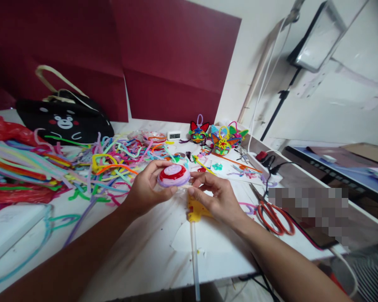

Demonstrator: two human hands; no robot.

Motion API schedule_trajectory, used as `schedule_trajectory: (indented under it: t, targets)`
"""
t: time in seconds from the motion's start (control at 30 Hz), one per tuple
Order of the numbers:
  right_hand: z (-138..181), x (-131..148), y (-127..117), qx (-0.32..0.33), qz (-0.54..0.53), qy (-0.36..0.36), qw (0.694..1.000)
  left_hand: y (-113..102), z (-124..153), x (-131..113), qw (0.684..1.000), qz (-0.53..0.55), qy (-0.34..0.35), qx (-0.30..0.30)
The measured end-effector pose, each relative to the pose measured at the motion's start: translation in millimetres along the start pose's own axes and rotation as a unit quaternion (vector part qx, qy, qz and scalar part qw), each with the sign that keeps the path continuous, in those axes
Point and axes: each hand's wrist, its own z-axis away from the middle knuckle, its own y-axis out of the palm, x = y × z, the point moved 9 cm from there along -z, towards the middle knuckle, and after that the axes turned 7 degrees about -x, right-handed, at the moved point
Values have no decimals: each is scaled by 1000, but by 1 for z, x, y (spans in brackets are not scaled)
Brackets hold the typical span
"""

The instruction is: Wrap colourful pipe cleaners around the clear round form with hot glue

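My left hand grips a round coiled pipe-cleaner disc, red and white on top with a lilac rim, held above the white table. My right hand pinches the disc's right edge with thumb and fingertips closed. Under my right hand lies a yellow glue gun with a clear glue stick running toward the table's near edge.
A heap of coloured pipe cleaners covers the left half. Red-handled scissors lie right of my hand. Two finished pipe-cleaner masks stand at the back. A black bear-face bag, a small clock and a lamp stand are behind.
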Motion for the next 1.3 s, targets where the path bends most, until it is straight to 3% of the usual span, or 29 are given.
schedule_trajectory:
  t: [0.43,0.7,1.1,1.3]
  targets:
    - [1,7,2,24,92,-79,992,-1,-2,0,1000,-9,3,-2]
    - [2,22,-2,1,123,-154,980,-4,-3,0,1000,7,9,-6]
    - [-3,17,-10,-26,88,-102,991,-14,-9,-1,999,-2,-18,-42]
    - [-1,26,-9,-15,105,-134,985,-15,-9,-1,999,-8,-13,-41]
